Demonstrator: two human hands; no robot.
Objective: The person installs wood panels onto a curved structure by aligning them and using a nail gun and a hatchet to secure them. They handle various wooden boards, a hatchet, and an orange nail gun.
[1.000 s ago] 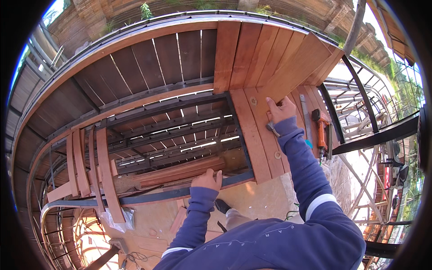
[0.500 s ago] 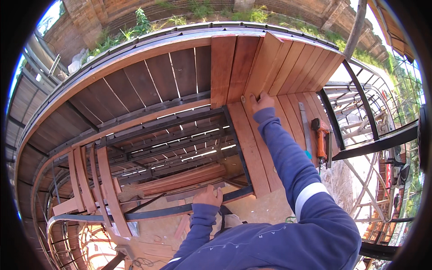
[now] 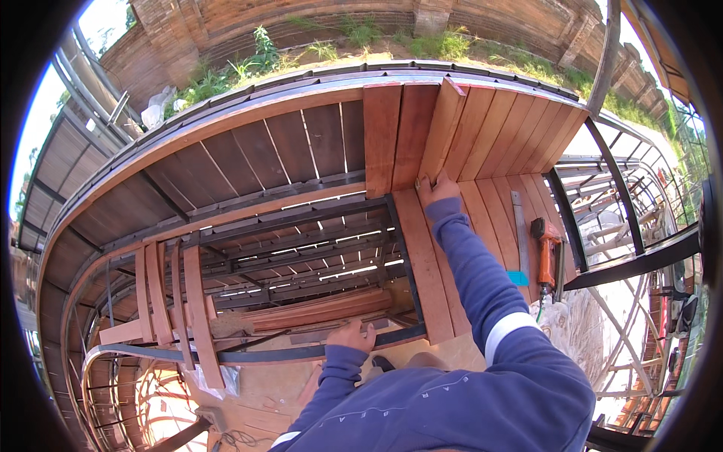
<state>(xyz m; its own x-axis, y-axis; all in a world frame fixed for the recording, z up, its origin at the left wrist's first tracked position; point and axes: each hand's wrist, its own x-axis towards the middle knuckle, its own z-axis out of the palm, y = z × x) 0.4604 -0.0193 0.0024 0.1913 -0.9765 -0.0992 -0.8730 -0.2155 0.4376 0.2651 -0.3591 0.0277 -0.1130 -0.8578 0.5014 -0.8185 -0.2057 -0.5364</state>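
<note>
My right hand (image 3: 437, 188) is closed on the lower end of a reddish wooden plank (image 3: 440, 132), standing slightly proud among upright boards (image 3: 510, 128) where they meet horizontal slats (image 3: 482, 203). My left hand (image 3: 352, 336) has bent fingers on the dark metal frame (image 3: 397, 335) along the near edge of the opening. To the right of my right arm, an orange nail gun (image 3: 545, 252) and a steel square (image 3: 520, 232) with a turquoise handle lie on the slats.
Loose wooden strips (image 3: 199, 309) cross the frame at left, near stacked planks (image 3: 324, 309) inside the opening. Curved metal framing (image 3: 629, 207) and crossed poles (image 3: 614, 331) are at right. A plastic bag (image 3: 215, 380) is below left; a brick wall (image 3: 361, 19) runs beyond.
The plank in my right hand has swung from a diagonal across the boards to nearly parallel with them, my hand moving left with it. The whole view has shifted slightly down.
</note>
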